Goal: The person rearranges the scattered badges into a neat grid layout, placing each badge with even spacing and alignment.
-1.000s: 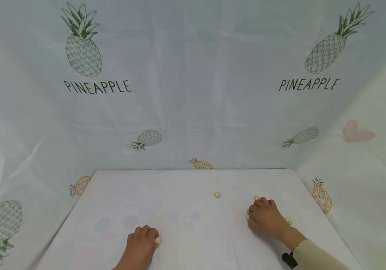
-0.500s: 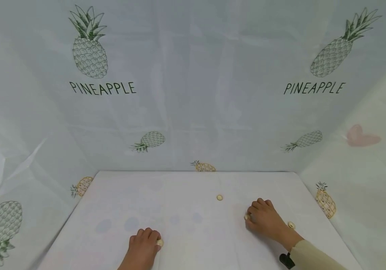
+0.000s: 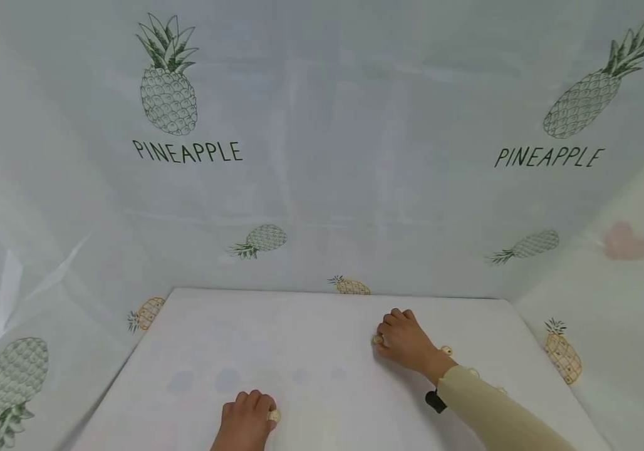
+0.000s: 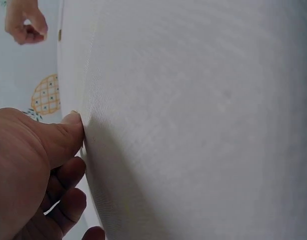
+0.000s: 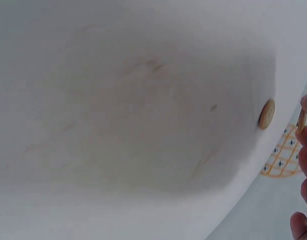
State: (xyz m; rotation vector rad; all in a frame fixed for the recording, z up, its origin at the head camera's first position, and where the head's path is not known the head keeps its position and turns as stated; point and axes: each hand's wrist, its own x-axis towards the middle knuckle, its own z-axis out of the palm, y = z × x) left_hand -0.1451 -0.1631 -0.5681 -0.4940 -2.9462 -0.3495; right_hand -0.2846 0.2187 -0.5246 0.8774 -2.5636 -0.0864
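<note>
In the head view my left hand (image 3: 245,419) rests low on the white table, pinching a small round pale wooden button (image 3: 274,416) between thumb and finger. Farther back, my right hand (image 3: 408,343) reaches inward with a button (image 3: 377,339) at its fingertips. The right wrist view shows the fingers pinching one button (image 5: 301,121) edge-on, while a second button (image 5: 267,114) lies flat on the cloth beside them. Whether the head view's fingertip button is the held one, I cannot tell. The left wrist view barely shows the left hand's button.
Several more buttons lie by the right forearm: one button (image 3: 446,351) beside the wrist, others partly behind the sleeve (image 3: 497,407). White cloth walls (image 3: 322,156) with pineapple prints enclose the table (image 3: 277,326) at the back and both sides.
My right hand has moved left and farther back, to the button lying near the back edge, uncovering buttons by the forearm. The left hand keeps its button in place. The head view has shifted slightly.
</note>
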